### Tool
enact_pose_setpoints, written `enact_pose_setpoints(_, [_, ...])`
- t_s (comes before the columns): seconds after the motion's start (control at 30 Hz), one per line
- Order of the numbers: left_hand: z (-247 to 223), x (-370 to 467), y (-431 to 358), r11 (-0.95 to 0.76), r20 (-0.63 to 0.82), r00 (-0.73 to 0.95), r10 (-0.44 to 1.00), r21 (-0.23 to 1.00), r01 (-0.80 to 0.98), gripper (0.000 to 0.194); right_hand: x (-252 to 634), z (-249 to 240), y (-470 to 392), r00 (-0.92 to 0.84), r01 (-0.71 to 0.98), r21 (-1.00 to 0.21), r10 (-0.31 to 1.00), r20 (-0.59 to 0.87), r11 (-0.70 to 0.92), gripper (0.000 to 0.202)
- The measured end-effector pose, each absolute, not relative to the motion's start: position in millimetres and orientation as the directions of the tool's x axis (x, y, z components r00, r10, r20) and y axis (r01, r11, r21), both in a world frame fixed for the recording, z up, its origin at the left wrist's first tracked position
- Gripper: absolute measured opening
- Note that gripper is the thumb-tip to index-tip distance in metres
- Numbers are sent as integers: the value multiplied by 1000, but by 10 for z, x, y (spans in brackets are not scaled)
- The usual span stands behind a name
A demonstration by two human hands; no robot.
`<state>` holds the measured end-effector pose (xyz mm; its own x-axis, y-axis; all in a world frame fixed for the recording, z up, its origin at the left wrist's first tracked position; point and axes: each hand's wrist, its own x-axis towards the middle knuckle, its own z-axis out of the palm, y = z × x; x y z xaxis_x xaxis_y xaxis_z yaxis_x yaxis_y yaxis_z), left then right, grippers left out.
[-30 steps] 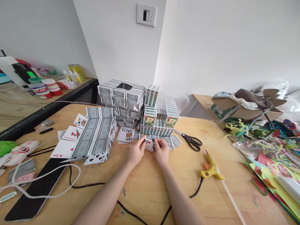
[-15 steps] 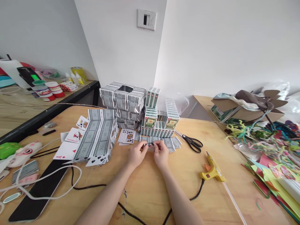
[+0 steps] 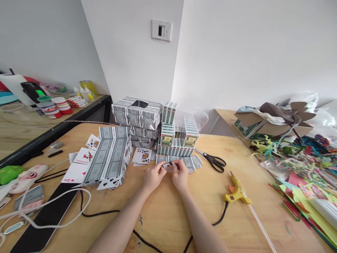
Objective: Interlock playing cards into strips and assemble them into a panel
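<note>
Left hand (image 3: 154,175) and right hand (image 3: 180,174) pinch playing card (image 3: 167,167) by opposite edges above bench (image 3: 163,200); likely light, springy, slick, creases easily, best gripped near corners.

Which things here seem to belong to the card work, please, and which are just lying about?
Probably in use:
- held card
- loose face-up cards
- long card panel
- perhaps the scissors and yellow glue gun, both unheld

Probably just lying about:
- coloured paper
- red-and-white tubs
</note>
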<state>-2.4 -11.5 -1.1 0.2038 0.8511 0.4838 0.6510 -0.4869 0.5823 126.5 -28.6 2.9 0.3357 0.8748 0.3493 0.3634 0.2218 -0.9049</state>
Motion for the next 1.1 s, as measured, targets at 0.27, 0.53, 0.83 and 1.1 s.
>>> enact_pose_setpoints(0.27, [32,-30,-120,-417,378,182,908,768,486,30,1249,-4,-278,360,370,-904,864,353,215,15])
enact_pose_setpoints(0.53, [-32,0,-76,-324,305,110,946,881,344,26,1206,-84,-236,341,178,-971,916,212,158,13])
enact_pose_setpoints(0.83, [50,-56,-24,-340,338,66,939,879,333,18,1167,-46,-220,235,78,-991,964,127,112,23])
enact_pose_setpoints(1.1, [70,-80,-21,-331,323,88,942,857,395,19,1141,-6,-261,223,296,-954,967,125,54,20])
